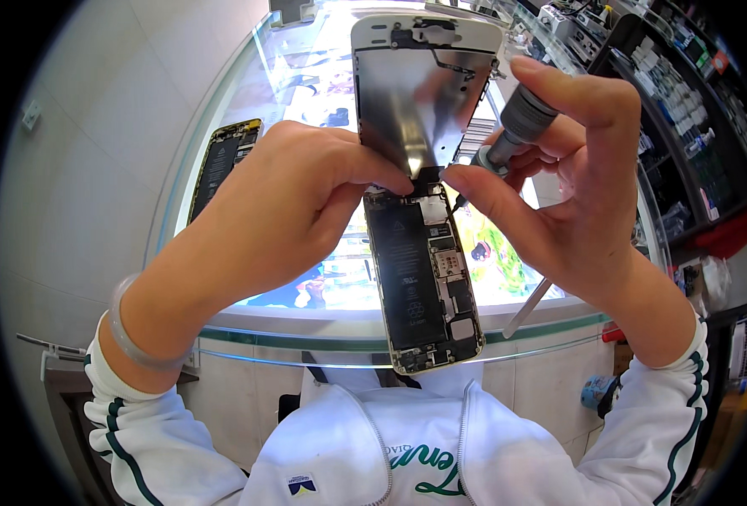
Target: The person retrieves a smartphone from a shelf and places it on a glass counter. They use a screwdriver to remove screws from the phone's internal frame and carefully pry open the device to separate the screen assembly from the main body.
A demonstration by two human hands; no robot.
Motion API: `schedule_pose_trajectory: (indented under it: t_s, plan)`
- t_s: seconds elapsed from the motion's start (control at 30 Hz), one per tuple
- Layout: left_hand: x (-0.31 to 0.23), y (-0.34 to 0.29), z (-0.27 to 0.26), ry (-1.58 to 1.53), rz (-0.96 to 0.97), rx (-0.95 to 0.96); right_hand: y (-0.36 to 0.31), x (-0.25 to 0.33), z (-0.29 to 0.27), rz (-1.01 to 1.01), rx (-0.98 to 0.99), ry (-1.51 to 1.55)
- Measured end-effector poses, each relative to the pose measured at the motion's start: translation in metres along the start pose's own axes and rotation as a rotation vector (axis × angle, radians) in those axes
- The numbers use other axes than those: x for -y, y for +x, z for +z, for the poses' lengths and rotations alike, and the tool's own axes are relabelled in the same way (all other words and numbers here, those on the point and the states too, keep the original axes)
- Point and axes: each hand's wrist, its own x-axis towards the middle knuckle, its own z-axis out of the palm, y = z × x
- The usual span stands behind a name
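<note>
Phone (424, 287), opened and held in the air just above the near edge of a lit glass counter (247, 211), shows its dark battery, small circuit boards and a pale metal frame; its white-rimmed screen panel (420, 93) is swung up at the far end, its silver back shield facing the camera and still joined to the body at the hinge line. It looks light and stiff but fragile: the thin ribbon cables at the joint would likely tear if the panel is tipped too far, so the frame edges and the panel's sides seem the safest places to take hold. The left hand (281, 211) has its fingers closed, thumb and forefinger pinching the panel's lower edge at the joint. The right hand (576, 194) is curled shut around a small grey screwdriver (517, 126), its tip down at the same joint. A second opened phone (222, 164) lies toward the counter's left edge, and shelves of small parts (685, 110) stand at the right.
</note>
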Motion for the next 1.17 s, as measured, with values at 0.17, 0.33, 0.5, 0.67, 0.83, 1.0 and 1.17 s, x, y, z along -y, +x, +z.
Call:
schedule_pose_trajectory:
  t_s: [0.17,0.33,0.5,0.67,0.83,1.0,1.17]
  plan:
    - [0.003,0.001,0.002,-0.005,0.012,0.003,-0.003,-0.006,-0.005,-0.014,-0.042,0.008]
    - [-0.001,-0.001,-0.002,0.021,-0.016,0.026,0.012,-0.035,-0.043,0.027,-0.411,0.169]
    - [-0.001,-0.001,0.0,0.051,-0.028,0.038,0.004,-0.093,-0.072,0.325,-0.511,0.178]
    - [-0.006,0.002,-0.001,0.032,-0.037,0.05,0.001,-0.116,-0.055,0.517,-0.434,0.184]
    - [-0.011,0.002,-0.003,0.006,-0.054,0.06,0.0,-0.124,-0.049,0.598,-0.385,0.203]
    - [-0.012,0.001,-0.004,0.003,-0.115,0.096,0.001,-0.124,-0.061,0.6,-0.28,0.158]
    - [-0.014,0.002,-0.006,0.022,-0.103,0.102,0.016,-0.135,-0.075,0.582,-0.147,0.168]
